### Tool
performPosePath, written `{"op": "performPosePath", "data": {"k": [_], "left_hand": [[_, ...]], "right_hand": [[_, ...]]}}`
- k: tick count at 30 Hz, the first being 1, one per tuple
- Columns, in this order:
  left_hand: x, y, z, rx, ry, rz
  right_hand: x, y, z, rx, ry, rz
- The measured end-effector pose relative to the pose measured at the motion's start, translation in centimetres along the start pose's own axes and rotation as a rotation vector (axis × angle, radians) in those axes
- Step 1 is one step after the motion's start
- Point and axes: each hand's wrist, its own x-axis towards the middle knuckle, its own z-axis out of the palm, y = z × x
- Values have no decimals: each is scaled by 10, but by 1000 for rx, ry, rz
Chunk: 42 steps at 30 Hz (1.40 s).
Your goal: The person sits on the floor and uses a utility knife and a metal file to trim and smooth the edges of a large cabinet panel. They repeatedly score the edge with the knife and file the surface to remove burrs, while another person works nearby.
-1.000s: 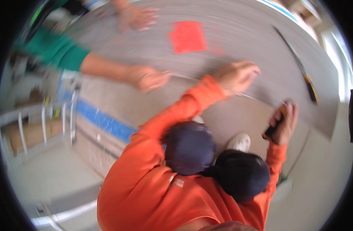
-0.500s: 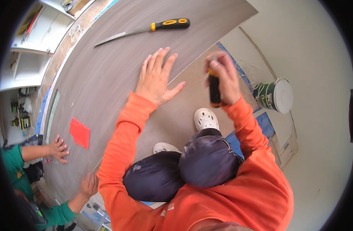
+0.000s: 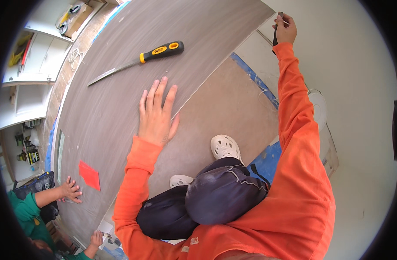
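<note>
A large grey-brown panel [image 3: 116,108] spans the view from the lower left to the far right. My left hand [image 3: 157,110] lies flat on it, fingers apart, the thumb over its near edge. Beyond those fingertips rests a file [image 3: 140,60] with a black and yellow handle. Stretched out far to the right, my right hand [image 3: 287,29] is closed round a black-handled tool [image 3: 275,38] beside the panel's far right corner. Most of that tool is hidden by the fingers and sleeve.
A co-worker's hand [image 3: 69,190] in a green sleeve presses on the panel near a red piece of sheet [image 3: 89,175]; the other hand [image 3: 96,238] is at its edge. A white-lidded bucket [image 3: 318,108] stands by the wall, partly behind my right arm. White cabinets [image 3: 44,54] line the left.
My right hand has swung forward and up with the black-handled tool to the panel's far right corner. My left hand stays flat on the panel. The view has shifted.
</note>
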Motion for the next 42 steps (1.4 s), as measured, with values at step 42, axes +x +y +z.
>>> {"op": "performPosePath", "data": {"k": [42], "left_hand": [[-7,-24,-5,-283,-20,134]], "right_hand": [[0,-1,16,-593,245,-205]]}}
